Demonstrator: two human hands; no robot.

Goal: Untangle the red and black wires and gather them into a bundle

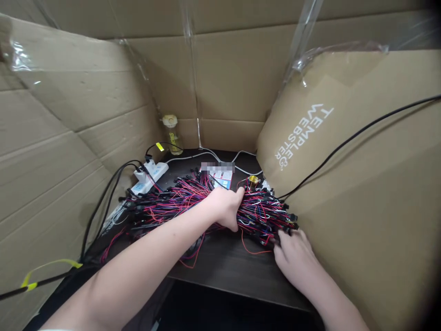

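Lying crosswise on the dark bench, a thick wire bundle, mostly red and black, with black connectors fanned out at the three and nine o'clock ends. Over the narrowed waist, the left hand, seemingly clasped round the bundle from above, fingers mostly hidden. Out at four o'clock, the right hand, bent down at the connectors with fingertips blurred and partly hidden; impossible to tell whether pinching a strand or merely touching. At five o'clock, a loose orange wire trailing onto the bench.

Judging by the pose, at the step of steadying the middle while sorting or tidying the right-hand ends. For the next move, probably calling for a firm hold at the waist and a gentle touch at the ends, without snagging neighbouring strands.

Farther out: at ten, a white power strip; at eleven, a bottle; at twelve, just behind, a printed card; near one, a gold round object; toward three, a slanting cardboard panel.
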